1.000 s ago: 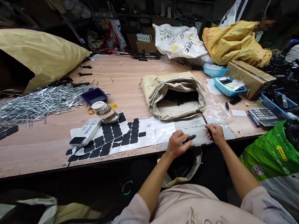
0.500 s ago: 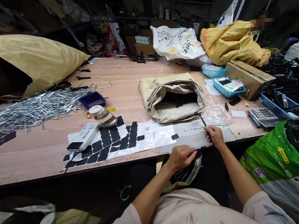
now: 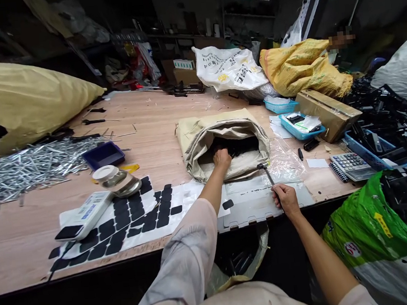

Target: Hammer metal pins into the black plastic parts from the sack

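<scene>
Across the wide wooden bench (image 3: 158, 128), the biggest thing near the person is the tan sack (image 3: 223, 136), lying on its side with its rolled mouth facing them. Just in front of it lies a grey slotted plate (image 3: 252, 210) at the bench edge, and beside that a white sheet of black pads (image 3: 134, 216).

The step in hand looks like fetching a fresh piece: the left hand (image 3: 222, 158) reaches into the sack's mouth among dark parts (image 3: 237, 145), its fingers hidden inside, so I cannot tell whether they grip anything. The right hand (image 3: 285, 199) rests on the plate, its fingers clenched around the handle of a small hammer (image 3: 266, 173), whose head lies on the clear plastic just in front of the sack.

Judging from this, the next move calls for closing on one dark part by feel, drawing it clear of the sack's folded lip, and setting it down squarely on the plate while the hammer waits.
</scene>
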`<state>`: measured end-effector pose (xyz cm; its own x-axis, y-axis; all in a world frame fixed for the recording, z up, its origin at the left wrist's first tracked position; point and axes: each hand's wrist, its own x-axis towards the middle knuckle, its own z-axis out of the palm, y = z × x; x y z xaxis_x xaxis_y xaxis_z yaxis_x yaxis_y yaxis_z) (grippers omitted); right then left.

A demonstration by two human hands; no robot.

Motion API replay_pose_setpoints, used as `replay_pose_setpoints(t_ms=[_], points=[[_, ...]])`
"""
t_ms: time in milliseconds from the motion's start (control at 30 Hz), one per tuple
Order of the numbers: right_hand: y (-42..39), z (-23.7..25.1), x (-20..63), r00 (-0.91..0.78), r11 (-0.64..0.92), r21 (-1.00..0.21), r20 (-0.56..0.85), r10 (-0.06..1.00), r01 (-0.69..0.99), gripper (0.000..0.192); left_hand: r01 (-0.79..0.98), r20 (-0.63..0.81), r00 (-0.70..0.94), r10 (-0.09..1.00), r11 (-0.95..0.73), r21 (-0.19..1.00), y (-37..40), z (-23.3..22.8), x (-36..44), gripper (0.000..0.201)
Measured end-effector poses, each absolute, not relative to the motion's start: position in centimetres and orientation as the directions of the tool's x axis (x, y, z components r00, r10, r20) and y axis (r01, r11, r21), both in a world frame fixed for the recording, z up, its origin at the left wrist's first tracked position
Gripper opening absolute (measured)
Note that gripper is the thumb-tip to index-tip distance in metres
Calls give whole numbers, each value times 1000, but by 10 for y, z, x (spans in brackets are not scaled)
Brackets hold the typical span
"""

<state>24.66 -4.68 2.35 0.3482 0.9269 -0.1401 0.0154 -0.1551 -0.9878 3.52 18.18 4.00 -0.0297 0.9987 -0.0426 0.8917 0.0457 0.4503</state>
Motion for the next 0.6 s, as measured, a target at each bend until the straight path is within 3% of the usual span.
replay_pose_setpoints(t_ms=[133,267,333,400,600], points=[[-47,27,246,350,-154,-988,-136,927,22,33,881,91,-27,995,-19,473,167,42,27,24],[-47,27,247,352,-151,-988,-134,926,21,32,775,371,95,924,-303,555,114,47,20,21],[-47,26,247,352,-149,-989,-132,927,23,31,695,429,183,884,-425,580,81,44,21,21],[-48,25,248,352,-145,-989,-126,927,30,31,635,410,253,876,-470,613,53,36,27,19],[-51,24,247,356,-138,-983,-86,931,124,31,633,255,271,928,-371,679,30,7,37,13]])
